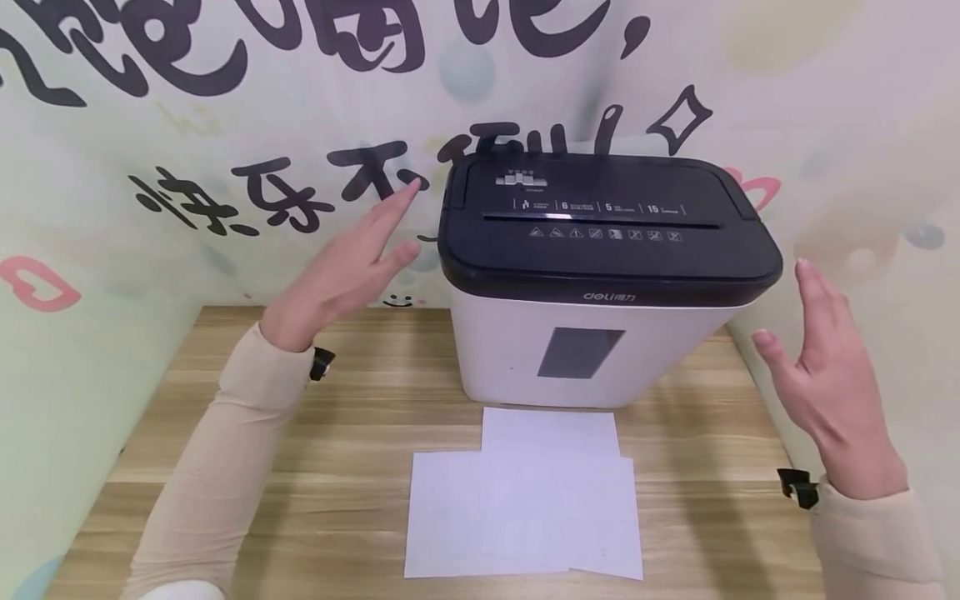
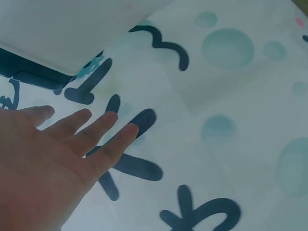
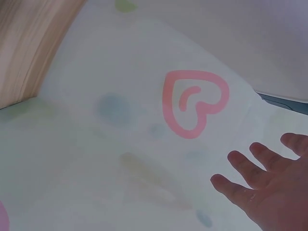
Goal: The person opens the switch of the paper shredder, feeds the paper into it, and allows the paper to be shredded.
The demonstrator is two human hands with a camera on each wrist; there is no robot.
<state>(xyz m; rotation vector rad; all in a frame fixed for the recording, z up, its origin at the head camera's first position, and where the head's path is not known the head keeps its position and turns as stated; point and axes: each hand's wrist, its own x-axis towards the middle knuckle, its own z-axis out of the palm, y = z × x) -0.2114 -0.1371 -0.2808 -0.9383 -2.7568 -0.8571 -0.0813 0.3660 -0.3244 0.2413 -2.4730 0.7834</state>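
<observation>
A paper shredder [image 1: 600, 250] with a dark lid and a pale bin stands on the wooden table, its feed slot facing up. To its left, my left hand [image 1: 348, 262] is raised with fingers extended, apart from the lid. On the other side, my right hand [image 1: 832, 375] is held up in the same way, near the lid's right end without touching it. Sheets of white paper [image 1: 525, 517] lie overlapping in front of the shredder. Both wrist views show spread fingers on the left hand [image 2: 62, 159] and the right hand [image 3: 274, 178], holding nothing.
The wooden table [image 1: 352, 467] runs back to a printed wall covering [image 1: 300, 125] with large dark lettering. Side walls close in at left and right. A dark window [image 1: 581, 352] is set in the shredder's front.
</observation>
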